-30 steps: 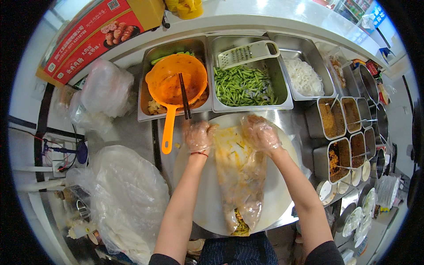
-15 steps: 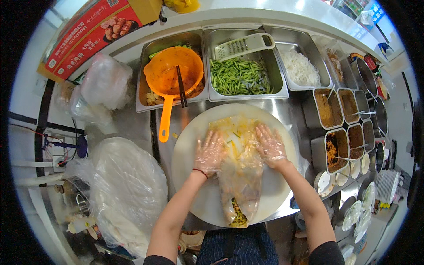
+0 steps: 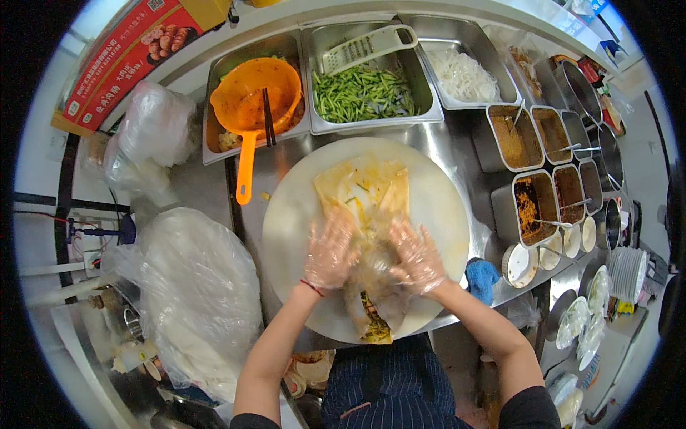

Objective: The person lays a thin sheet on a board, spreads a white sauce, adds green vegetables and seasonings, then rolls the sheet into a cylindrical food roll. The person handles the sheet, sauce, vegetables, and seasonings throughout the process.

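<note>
A thin, pale wrapper sheet (image 3: pixel 396 194) lies on a round white board (image 3: pixel 286 236), its two long sides folded inward. Shredded filling (image 3: pixel 373 325) pokes out at its near end, and smears of sauce with green bits mark the far part. My left hand (image 3: pixel 331 254), in a see-through plastic glove, rests on the left fold with its fingers stretched out. On the right fold lies my right hand (image 3: pixel 418 261), gloved too, its fingers spread. The wrapper's middle between them is blurred.
Behind the board stand metal pans of shredded cucumber (image 3: pixel 364 93) and white noodles (image 3: pixel 464 77). An orange strainer (image 3: pixel 254 93) with chopsticks (image 3: pixel 269 118) rests on the left pan. Seasoning tubs (image 3: pixel 536 207) and a blue cloth (image 3: pixel 482 279) are at right, a plastic-covered pile (image 3: pixel 200 293) at left.
Both hands have slid toward me along the wrapper, from its far part to its near half. More of the far flaps shows. The whole view has shifted slightly.
</note>
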`<action>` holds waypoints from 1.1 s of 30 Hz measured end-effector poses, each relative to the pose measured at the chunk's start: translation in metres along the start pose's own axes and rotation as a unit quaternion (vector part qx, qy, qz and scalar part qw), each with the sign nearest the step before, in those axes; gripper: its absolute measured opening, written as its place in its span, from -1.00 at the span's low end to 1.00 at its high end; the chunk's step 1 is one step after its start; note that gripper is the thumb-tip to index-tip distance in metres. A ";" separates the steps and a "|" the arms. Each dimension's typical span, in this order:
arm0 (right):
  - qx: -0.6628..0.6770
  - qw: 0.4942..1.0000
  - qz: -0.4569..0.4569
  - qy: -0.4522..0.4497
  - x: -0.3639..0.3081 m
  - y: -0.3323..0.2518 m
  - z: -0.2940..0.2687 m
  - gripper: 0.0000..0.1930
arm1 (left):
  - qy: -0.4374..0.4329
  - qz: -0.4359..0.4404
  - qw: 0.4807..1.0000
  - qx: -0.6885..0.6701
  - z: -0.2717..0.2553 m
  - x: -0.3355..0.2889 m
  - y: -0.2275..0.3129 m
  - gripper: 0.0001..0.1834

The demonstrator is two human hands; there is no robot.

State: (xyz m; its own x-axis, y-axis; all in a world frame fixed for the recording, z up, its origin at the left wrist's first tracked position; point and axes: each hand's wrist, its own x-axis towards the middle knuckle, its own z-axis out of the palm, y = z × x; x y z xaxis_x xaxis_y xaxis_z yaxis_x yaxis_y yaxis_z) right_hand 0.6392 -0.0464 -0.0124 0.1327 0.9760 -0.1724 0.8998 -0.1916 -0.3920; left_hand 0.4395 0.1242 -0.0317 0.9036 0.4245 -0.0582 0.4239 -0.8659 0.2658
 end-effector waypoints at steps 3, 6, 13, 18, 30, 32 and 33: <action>0.011 0.998 0.025 -0.048 -0.018 -0.004 0.020 -0.10 | -0.106 -0.075 0.989 -0.075 -0.007 -0.011 0.016 -0.19; 0.001 1.000 -0.004 -0.015 -0.018 0.010 0.011 -0.06 | -0.086 -0.071 0.993 -0.045 0.007 -0.020 0.004 -0.20; -0.006 1.000 -0.021 -0.020 -0.042 -0.020 0.001 -0.02 | -0.077 -0.093 0.992 -0.039 0.004 -0.027 0.002 -0.20; 0.028 0.999 -0.017 0.012 -0.052 -0.015 0.002 -0.02 | -0.005 -0.090 0.992 -0.090 -0.010 -0.042 0.014 -0.17; 0.001 0.998 -0.053 -0.043 -0.085 -0.036 -0.010 -0.05 | 0.026 -0.087 0.988 -0.126 0.006 -0.081 0.041 -0.14; 0.083 0.996 -0.005 0.045 -0.097 -0.038 -0.011 -0.16 | 0.122 -0.157 0.952 -0.232 0.007 -0.100 0.054 -0.25; 0.159 0.982 0.035 0.095 -0.109 -0.035 -0.010 -0.25 | 0.161 -0.214 0.915 -0.300 0.010 -0.118 0.062 -0.33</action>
State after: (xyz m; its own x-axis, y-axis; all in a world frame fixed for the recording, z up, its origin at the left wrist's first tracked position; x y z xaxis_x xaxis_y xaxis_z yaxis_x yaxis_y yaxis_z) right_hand 0.5971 -0.1446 0.0291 0.2931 0.9548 -0.0490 0.7138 -0.2527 -0.6531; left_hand 0.3601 0.0176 -0.0174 0.5564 0.8307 -0.0189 0.5364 -0.3417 0.7717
